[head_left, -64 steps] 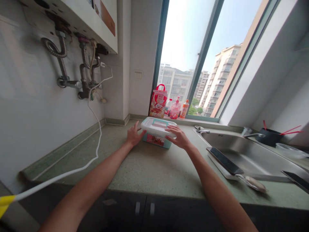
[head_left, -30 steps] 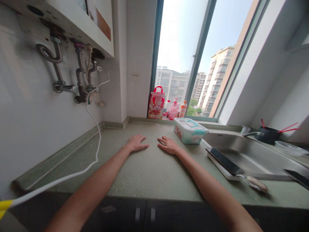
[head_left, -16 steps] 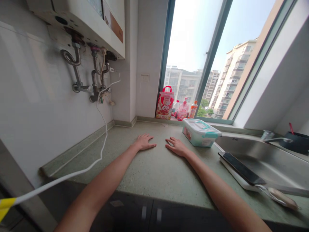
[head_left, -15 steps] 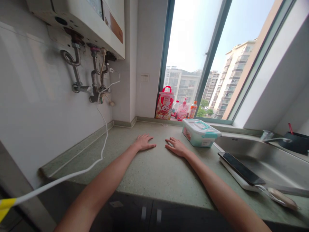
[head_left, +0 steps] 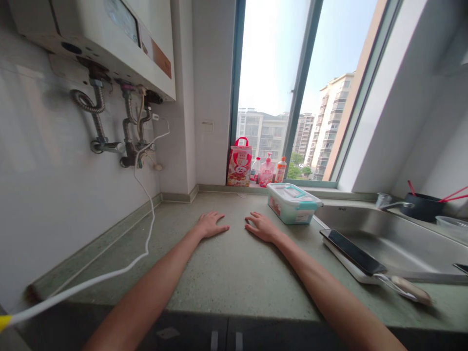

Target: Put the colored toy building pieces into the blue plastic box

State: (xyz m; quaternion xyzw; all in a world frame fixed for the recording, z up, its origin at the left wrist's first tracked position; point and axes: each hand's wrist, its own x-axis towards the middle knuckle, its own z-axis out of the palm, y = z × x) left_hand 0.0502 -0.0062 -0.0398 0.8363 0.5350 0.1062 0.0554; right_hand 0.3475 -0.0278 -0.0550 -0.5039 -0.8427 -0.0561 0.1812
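Note:
Palm down on the grey-green countertop (head_left: pixel 234 273), my left hand (head_left: pixel 211 225) has its fingers spread and holds nothing. My right hand (head_left: pixel 261 226) lies flat on the same surface, a short gap to its right, also with fingers apart and nothing in it. Just behind and right of my right hand is a lidded plastic box (head_left: pixel 294 204), white on top with turquoise clips and handle. Neither hand touches the box.
A steel sink (head_left: pixel 402 243) lies to the right, with a black phone-like slab (head_left: pixel 353 251) on a white board (head_left: pixel 338 253) at its edge. A red-handled bag (head_left: pixel 240 165) and a pink pump bottle (head_left: pixel 267 171) stand by the window. A white cable (head_left: pixel 146 243) crosses the left side.
The view has turned slightly right and upward, so the scene sits further left and more beyond the sink shows. Both hands remain flat on the countertop.

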